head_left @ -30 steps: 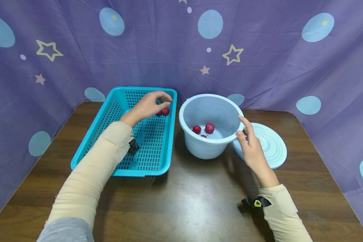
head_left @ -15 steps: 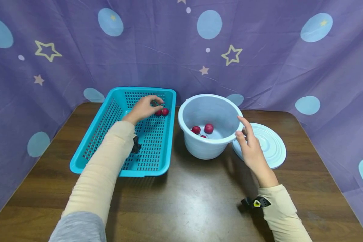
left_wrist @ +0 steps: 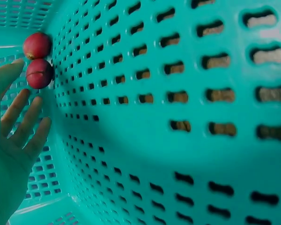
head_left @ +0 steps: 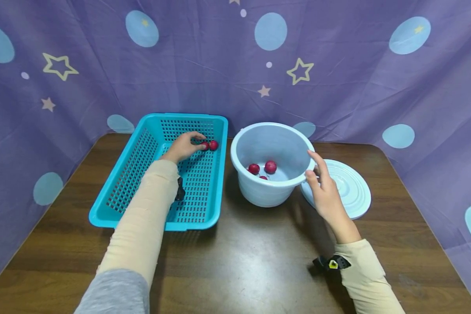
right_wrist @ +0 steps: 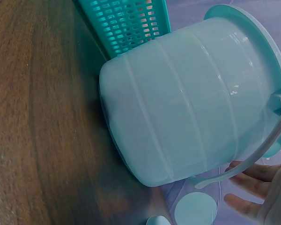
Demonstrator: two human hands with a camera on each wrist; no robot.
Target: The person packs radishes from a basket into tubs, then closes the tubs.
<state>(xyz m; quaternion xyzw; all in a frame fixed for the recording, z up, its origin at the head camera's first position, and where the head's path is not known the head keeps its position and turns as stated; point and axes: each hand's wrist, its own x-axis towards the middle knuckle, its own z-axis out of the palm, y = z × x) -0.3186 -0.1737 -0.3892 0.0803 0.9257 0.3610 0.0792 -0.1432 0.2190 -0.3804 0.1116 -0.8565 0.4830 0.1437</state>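
Note:
Two small round red items (head_left: 213,145), fruit or radishes by their look, lie side by side at the far right of the turquoise basket (head_left: 196,222). My left hand (head_left: 183,147) is inside the basket, thumb and forefinger close to the nearer red item (left_wrist: 39,73). In the left wrist view its other fingers are spread, and the thumb reaches up beside the two. On the right side of the pale blue bucket (head_left: 264,192) my right hand (head_left: 326,189) touches the rim with thumb and forefinger. Several red round items (head_left: 271,166) lie in the bucket.
A pale round lid (head_left: 353,192) lies on the wooden table (head_left: 251,261) right of the bucket, partly behind my right hand. The bucket's handle (right_wrist: 253,159) hangs down beside my right fingers. A purple patterned curtain (head_left: 204,56) closes off the back.
My left hand has come down and a little left in the basket, from above the red items to beside them. My right hand and the bucket stay where they were.

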